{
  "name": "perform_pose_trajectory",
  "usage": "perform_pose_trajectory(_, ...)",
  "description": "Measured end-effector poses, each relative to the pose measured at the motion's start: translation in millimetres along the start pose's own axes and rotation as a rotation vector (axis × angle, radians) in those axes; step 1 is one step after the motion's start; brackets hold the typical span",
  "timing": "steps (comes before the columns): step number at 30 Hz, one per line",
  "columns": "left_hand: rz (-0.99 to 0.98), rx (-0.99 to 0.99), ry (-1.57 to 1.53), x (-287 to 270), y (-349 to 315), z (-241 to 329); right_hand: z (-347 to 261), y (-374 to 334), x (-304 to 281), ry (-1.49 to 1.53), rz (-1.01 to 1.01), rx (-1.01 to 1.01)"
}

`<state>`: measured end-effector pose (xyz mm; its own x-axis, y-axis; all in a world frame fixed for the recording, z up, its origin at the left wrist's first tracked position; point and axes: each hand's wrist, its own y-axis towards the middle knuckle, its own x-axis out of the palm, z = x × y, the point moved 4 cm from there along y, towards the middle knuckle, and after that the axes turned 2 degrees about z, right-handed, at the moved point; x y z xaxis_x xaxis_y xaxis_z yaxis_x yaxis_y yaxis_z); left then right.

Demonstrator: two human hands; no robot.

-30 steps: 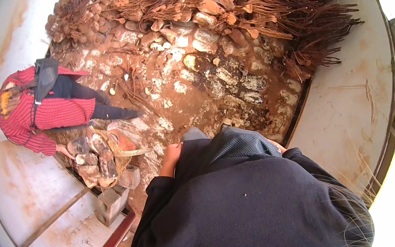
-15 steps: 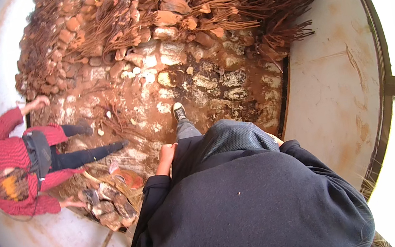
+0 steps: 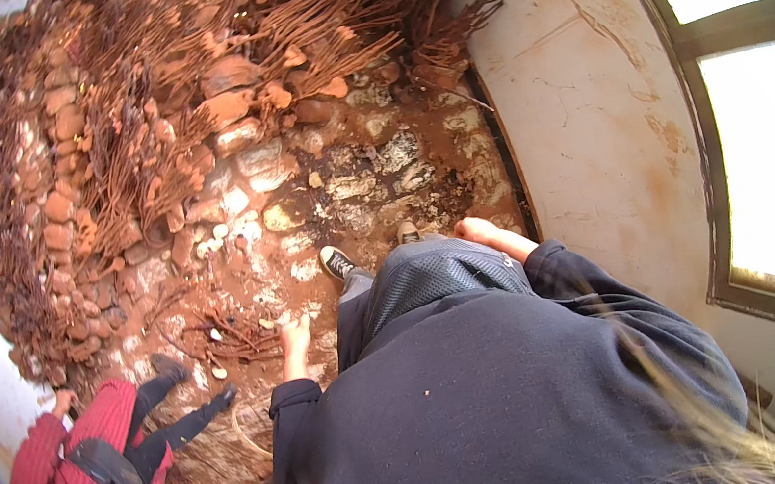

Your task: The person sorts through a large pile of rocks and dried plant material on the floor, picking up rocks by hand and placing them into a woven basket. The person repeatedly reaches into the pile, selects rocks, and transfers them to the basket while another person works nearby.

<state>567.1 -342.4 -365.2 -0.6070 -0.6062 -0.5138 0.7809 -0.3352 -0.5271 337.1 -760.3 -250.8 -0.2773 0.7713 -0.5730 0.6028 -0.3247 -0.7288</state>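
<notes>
My left hand (image 3: 295,337) is out in front of its dark sleeve, low over the brown floor (image 3: 258,379). Its fingers look loosely apart and nothing shows in them. Nearest to it lies a loose bundle of thin dark stems (image 3: 241,340), which it does not visibly grip. My right hand (image 3: 487,231) is bent in front of my body, beside the dark mesh-like cloth (image 3: 447,278). Those fingers are curled in, with no object visible. Past the cloth show my dark-and-white shoe (image 3: 338,263) and part of the other shoe (image 3: 408,232).
Reddish-brown stalks (image 3: 330,42) and rounded lumps (image 3: 58,209) pile up ahead and left. Pale stone-like patches (image 3: 350,186) mark the floor. A stained pale wall (image 3: 588,115) and a framed window (image 3: 690,36) stand right. A person in a red sweater (image 3: 53,467) bends at lower left.
My view has turned right, and the person sits lower in it. My left hand has swung forward, away from my side. The right hand has come up into fuller view.
</notes>
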Motion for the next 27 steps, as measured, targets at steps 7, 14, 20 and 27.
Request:
perform_pose_trajectory(7,-0.065,-0.366,-0.141,-8.9,-16.6,34.5,69.2,27.5,-166.2,-0.181,0.787,0.315)
perform_pose_trajectory(14,0.043,-0.364,-0.157,14.2,-60.9,31.2,141.2,104.0,-201.5,0.177,0.640,0.506)
perform_pose_trajectory(20,0.056,-0.320,-0.152,45.5,-85.3,7.9,158.2,172.0,-181.9,0.221,0.593,0.335)
perform_pose_trajectory(27,0.067,-0.314,-0.103,51.0,-102.5,4.2,122.0,188.2,-178.9,0.180,0.536,0.365)
